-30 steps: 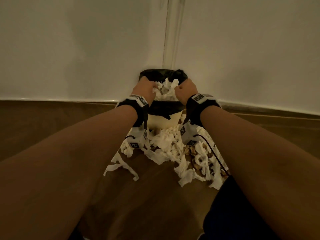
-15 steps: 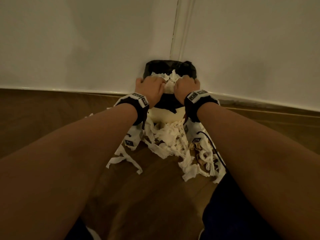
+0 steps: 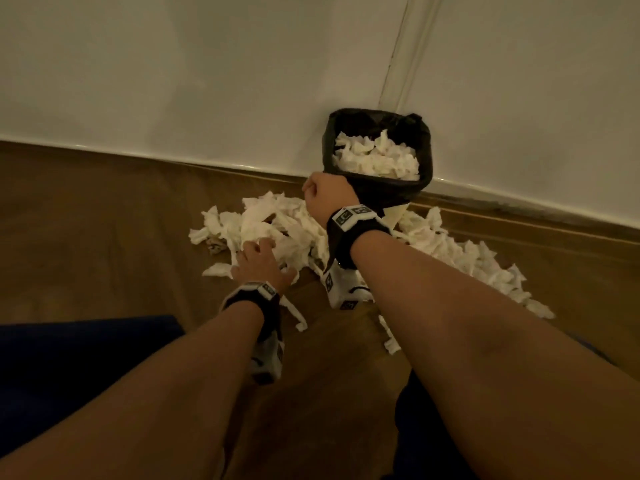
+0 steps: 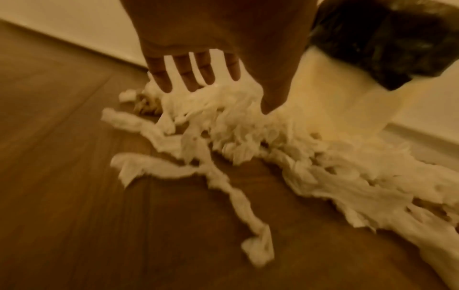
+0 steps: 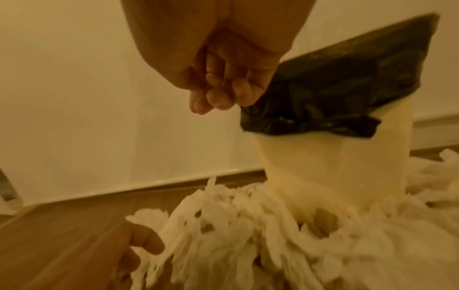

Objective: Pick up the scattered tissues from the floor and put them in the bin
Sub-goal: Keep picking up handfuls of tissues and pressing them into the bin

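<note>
Your floor point(image 3: 104, 209) across the lower frame is brown wood-look board, smooth, with a faint satin sheen. The tissues point(image 3: 277, 223) at centre are thin white paper, crumpled and torn into soft, matt strips; more of the same paper fills the bin. The bin point(image 5: 323, 176), at right in your right-wrist view, is smooth cream plastic. Its liner point(image 3: 377, 194) is thin black plastic film, wrinkled and slightly glossy. The wall point(image 3: 173, 81) above is matt and pale, its lower edge glossy.
</note>
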A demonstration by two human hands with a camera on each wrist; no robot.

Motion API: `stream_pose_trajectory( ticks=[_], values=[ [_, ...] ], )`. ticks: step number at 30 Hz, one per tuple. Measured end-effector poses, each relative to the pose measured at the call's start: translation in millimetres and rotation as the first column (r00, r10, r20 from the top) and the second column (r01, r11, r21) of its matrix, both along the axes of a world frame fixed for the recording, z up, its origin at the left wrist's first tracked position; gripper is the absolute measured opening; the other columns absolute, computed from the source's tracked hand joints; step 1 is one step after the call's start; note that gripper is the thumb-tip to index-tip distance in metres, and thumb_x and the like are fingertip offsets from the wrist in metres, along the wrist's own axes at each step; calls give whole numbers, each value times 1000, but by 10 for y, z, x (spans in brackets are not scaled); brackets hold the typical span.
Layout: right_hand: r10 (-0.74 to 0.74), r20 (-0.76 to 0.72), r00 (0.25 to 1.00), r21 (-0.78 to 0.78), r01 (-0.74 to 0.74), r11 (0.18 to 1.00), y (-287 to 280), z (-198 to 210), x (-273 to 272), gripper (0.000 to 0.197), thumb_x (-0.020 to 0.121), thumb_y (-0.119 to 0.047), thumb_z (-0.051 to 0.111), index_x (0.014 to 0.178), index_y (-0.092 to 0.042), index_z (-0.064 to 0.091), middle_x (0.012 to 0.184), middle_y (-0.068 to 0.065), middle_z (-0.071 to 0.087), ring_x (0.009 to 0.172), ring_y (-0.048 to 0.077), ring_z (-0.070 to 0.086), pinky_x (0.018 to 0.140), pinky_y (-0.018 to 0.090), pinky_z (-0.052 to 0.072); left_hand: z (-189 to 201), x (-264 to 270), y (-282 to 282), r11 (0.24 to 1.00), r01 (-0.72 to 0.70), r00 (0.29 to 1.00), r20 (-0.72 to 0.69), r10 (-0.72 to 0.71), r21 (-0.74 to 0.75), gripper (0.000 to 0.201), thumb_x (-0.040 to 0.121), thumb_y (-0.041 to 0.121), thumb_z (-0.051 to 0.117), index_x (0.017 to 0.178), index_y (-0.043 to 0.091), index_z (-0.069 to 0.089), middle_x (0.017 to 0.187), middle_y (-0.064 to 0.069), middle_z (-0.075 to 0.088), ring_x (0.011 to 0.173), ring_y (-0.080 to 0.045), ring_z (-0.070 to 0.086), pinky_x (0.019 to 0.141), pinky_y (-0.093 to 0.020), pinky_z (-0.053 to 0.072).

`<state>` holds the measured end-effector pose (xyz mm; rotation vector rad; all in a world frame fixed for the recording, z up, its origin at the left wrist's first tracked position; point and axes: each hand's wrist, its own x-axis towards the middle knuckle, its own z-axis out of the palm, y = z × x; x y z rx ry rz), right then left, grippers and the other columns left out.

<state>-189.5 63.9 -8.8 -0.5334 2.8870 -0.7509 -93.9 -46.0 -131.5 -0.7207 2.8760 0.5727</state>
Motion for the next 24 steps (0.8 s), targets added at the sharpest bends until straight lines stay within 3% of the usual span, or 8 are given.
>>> stream_pose_trajectory(
  ticks=[6, 9, 11, 14, 19, 24],
  values=[
    [75, 74, 994, 141, -85, 986, -225, -406, 85, 34, 96, -18, 34, 111, -9, 63, 113, 11, 64, 104, 29, 59, 88, 36, 50, -429, 254, -57, 996, -88, 959, 272, 78, 26, 102, 71, 71, 58, 147, 27, 6, 155, -8, -3, 143, -34, -1, 112, -57, 6],
    [78, 103, 992, 169, -94, 981, -256, -548, 87, 32, 95, -17, 36, 109, -8, 63, 111, 12, 64, 102, 29, 59, 87, 36, 51, -512, 271, -127, 999, -33, 941, 338, 29, 7, 104, 73, 73, 53, 149, 30, -5, 156, -6, -17, 143, -34, -13, 112, -58, -2],
    [70, 115, 991, 174, -89, 981, -271, -612, 80, 32, 94, -16, 36, 108, -8, 64, 109, 14, 64, 99, 30, 60, 82, 35, 51, -544, 279, -187, 1000, 12, 932, 361, -15, 9, 100, 76, 70, 53, 149, 32, -3, 156, -5, -20, 143, -33, -15, 113, -57, -1],
    [64, 135, 989, 168, -87, 982, -305, -665, 77, 32, 95, -17, 36, 108, -7, 64, 108, 14, 65, 97, 31, 61, 80, 36, 51, -580, 342, -255, 998, -12, 928, 374, -10, 56, 91, 80, 65, 53, 149, 32, 4, 157, -4, -13, 144, -32, -7, 114, -54, 7],
    [70, 146, 987, 155, -93, 984, -379, -692, 109, 33, 95, -20, 36, 108, -9, 64, 108, 14, 65, 97, 31, 61, 84, 38, 52, -608, 468, -244, 996, -91, 962, 259, 89, -4, 68, 85, 53, 55, 138, 20, 29, 145, -9, 23, 130, -31, 27, 102, -44, 32],
    [82, 176, 981, 115, -103, 988, -420, -681, 173, 33, 96, -18, 36, 111, -8, 64, 111, 14, 64, 99, 30, 60, 85, 36, 51, -644, 417, -363, 995, -75, 950, 308, 53, 61, 56, 92, 38, 52, 140, 14, 34, 143, -10, 31, 130, -32, 32, 102, -43, 36]
  ],
)
